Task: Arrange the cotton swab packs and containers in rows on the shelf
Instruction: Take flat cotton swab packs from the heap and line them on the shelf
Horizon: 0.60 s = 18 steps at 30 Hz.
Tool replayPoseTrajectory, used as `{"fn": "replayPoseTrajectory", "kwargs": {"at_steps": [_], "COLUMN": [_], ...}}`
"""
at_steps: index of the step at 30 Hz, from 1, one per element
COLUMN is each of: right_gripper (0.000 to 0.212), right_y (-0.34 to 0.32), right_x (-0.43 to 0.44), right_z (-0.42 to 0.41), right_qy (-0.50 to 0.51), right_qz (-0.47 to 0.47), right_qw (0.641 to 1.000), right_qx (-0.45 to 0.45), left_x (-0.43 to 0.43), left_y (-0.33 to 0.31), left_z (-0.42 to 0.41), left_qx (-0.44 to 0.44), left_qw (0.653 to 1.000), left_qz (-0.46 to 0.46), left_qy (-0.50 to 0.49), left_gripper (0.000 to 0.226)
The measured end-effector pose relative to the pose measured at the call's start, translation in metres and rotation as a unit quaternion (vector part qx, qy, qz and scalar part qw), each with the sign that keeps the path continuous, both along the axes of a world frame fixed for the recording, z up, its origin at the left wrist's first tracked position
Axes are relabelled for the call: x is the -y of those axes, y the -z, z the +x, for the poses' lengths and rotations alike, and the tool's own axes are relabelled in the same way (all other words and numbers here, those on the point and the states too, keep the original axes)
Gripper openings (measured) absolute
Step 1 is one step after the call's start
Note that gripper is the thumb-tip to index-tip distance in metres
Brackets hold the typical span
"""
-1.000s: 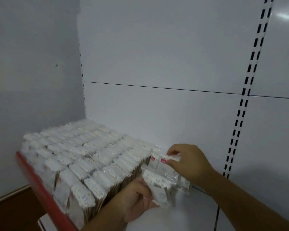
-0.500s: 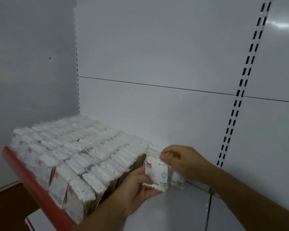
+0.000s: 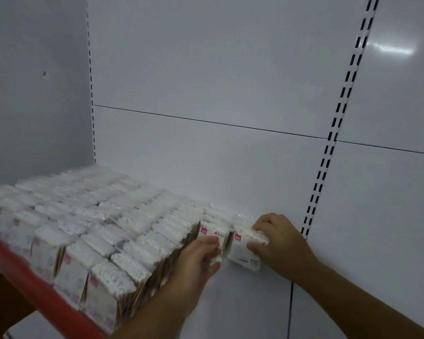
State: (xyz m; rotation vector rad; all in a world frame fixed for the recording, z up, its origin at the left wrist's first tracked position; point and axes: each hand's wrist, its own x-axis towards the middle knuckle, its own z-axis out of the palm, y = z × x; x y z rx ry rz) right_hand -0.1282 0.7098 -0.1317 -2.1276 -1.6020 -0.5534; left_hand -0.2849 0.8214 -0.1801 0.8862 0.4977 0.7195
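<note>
Shelf rows (image 3: 96, 228) are growing: we are gripping the once-tilted swab pack (image 3: 212, 232) upright in our left hand (image 3: 196, 260), pinching a second pack (image 3: 242, 250) just beside it with our right hand (image 3: 279, 243).

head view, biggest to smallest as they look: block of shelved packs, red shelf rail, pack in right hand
1. block of shelved packs
2. red shelf rail, though nearest the camera
3. pack in right hand

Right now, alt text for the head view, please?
Two hands stand cotton swab packs beside filled rows on a white shelf with a red front strip. The left hand holds the inner pack; the right hand grips the end pack.
</note>
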Motion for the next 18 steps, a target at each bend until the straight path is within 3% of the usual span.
{"fn": "replayPoseTrajectory", "kwargs": {"at_steps": [3, 13, 18], "right_gripper": [0.041, 0.065, 0.042], "right_y": [0.012, 0.035, 0.007], "right_x": [-0.007, -0.009, 0.036], "right_z": [-0.013, -0.014, -0.002], "right_qy": [-0.003, 0.058, 0.086], "right_qz": [-0.004, -0.100, 0.005], "right_qw": [0.996, 0.990, 0.995], "right_qx": [0.093, 0.076, 0.051], "left_x": [0.001, -0.003, -0.006], "left_y": [-0.001, 0.014, 0.019], "left_z": [0.002, 0.016, 0.016], "left_qx": [-0.027, -0.071, -0.089], "left_qw": [0.999, 0.984, 0.979], "left_qz": [0.038, 0.161, 0.181], "left_qy": [-0.015, -0.028, -0.024], "left_gripper": [0.020, 0.030, 0.027]}}
